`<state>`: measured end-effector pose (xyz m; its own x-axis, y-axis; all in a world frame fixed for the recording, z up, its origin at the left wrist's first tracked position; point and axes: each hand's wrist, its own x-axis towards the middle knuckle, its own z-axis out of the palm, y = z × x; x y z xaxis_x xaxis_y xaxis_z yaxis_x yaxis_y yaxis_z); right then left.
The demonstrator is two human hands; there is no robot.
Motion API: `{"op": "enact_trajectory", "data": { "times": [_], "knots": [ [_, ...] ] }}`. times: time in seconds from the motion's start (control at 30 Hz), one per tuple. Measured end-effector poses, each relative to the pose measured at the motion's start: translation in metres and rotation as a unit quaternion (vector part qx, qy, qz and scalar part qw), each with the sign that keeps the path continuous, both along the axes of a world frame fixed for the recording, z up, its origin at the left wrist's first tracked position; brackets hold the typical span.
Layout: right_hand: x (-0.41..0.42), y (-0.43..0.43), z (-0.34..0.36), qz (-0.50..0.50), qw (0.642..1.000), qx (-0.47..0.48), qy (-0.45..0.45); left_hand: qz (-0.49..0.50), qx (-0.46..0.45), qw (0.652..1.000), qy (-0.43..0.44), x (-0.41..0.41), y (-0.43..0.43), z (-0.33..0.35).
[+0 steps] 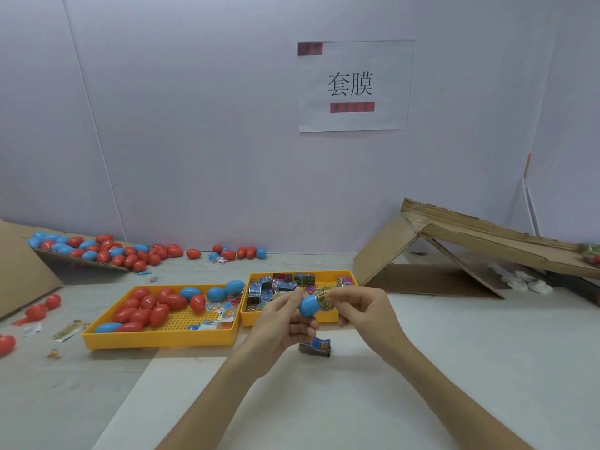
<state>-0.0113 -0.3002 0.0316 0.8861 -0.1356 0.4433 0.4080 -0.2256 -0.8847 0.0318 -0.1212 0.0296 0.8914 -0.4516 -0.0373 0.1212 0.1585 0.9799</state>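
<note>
A blue plastic egg (307,305) is held between both hands above the table, in front of the right yellow tray. My left hand (283,319) grips its left end with curled fingers. My right hand (360,306) pinches a printed film sleeve (324,299) that covers the egg's right end. Below the hands a folded printed sleeve (315,346) lies on the table. The left yellow tray (156,338) holds several red and blue eggs (147,310) and some small packets. The right yellow tray (328,316) holds several printed sleeves (276,287).
A heap of red and blue eggs (97,251) lies on a cardboard ramp at the back left. Loose eggs and packets are scattered at the left edge. A cardboard chute (454,241) slopes at the right. A paper sign (354,86) hangs on the wall.
</note>
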Motion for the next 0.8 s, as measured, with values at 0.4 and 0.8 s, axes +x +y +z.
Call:
{"op": "enact_trajectory", "data": {
  "times": [0.4, 0.8],
  "knots": [
    [0.0001, -0.0012, 0.0020, -0.007, 0.999, 0.024, -0.024, -0.025, -0.001, 1.000, 0.001, -0.0008, 0.0002, -0.0001],
    [-0.0010, -0.0003, 0.0008, 0.015, 0.999, 0.042, -0.014, -0.030, -0.021, 0.999, 0.014, -0.0004, 0.0003, 0.0013]
  ]
}}
